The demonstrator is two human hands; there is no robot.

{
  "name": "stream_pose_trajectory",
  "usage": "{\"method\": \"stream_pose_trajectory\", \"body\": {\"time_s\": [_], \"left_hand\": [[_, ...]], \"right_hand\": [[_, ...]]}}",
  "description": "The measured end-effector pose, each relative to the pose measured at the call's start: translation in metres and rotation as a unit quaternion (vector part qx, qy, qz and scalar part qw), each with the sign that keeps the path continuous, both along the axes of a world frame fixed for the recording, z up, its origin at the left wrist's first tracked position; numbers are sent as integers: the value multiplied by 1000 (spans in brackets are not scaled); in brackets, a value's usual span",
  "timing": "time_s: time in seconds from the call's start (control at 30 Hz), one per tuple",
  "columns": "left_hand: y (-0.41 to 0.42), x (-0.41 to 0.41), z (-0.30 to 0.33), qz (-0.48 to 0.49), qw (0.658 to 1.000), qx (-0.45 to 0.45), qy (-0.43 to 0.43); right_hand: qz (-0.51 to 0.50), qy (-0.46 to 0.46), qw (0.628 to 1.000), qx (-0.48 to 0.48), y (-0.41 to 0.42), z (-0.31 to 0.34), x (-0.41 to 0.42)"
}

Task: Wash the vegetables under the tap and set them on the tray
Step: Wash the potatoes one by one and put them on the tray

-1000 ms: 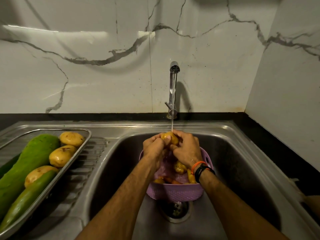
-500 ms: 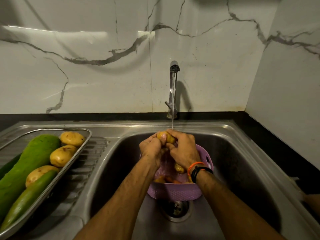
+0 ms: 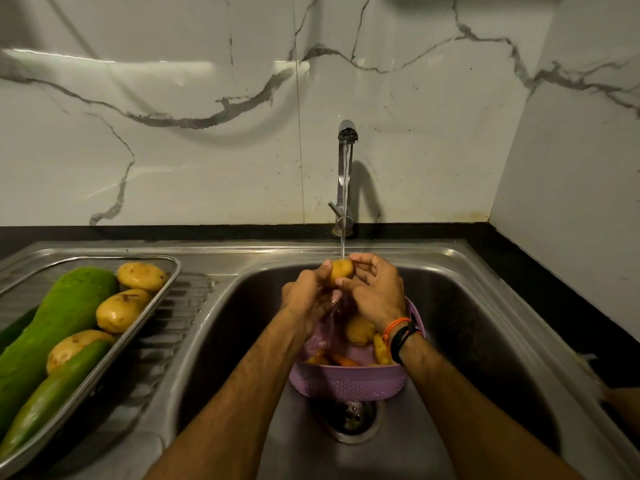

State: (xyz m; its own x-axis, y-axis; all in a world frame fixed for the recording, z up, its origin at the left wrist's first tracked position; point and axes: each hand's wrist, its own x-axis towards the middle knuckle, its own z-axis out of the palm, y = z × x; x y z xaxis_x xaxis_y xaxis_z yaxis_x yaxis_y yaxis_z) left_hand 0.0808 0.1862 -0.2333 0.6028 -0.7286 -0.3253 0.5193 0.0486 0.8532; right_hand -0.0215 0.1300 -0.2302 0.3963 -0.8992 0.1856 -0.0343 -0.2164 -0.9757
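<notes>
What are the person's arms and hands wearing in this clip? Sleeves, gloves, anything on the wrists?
Both forearms are bare, with no sleeves in view and no gloves. The left hand and its wrist carry nothing visible. The right hand has two bands at the wrist: a thin orange thread band and below it a black band. No rings can be made out.

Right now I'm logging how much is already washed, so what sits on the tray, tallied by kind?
On the tray:
Potatoes: 3
Long green vegetables: 2 in clear view
Total: 5
A darker green shape at the tray's left edge may be a third; too little shows to tell.
</notes>
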Motion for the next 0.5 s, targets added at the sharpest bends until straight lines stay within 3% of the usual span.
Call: {"method": "stream_pose_trajectory", "body": {"time_s": [0.1, 0.23, 0.5], "left_hand": [[0, -1, 3, -14, 999, -19, 42], [-1, -1, 4, -27, 997, -26, 71], [0, 2, -1, -54, 998, -10, 10]], "right_hand": [[8, -20, 1000, 5, 2, 3, 0], [25, 62, 996, -54, 1, 0, 3], [81, 175, 977, -85, -3, -4, 4]]}}
